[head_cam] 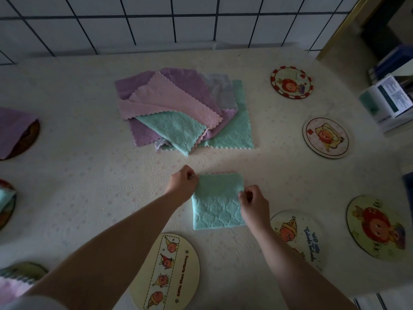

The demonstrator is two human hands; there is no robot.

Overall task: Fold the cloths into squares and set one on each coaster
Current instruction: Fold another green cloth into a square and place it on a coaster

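Observation:
A folded mint-green cloth point(216, 202) lies on the table in front of me. My left hand point(182, 186) pinches its upper left corner. My right hand point(253, 203) pinches its right edge. Behind it sits a loose pile of cloths point(178, 108) in purple, pink, grey and mint. Bare round coasters lie around: one near my left forearm point(178, 265), one under my right forearm point(301, 233), and three on the right point(377, 227), point(326, 137), point(291, 82). Three coasters on the left carry cloths: purple point(13, 130), mint point(5, 202), pink point(15, 280).
The table wears a pale flower-print cover point(100, 186) and stands against a white tiled wall point(156, 23). A white box with a printed label point(388, 97) stands at the right edge beside blue items.

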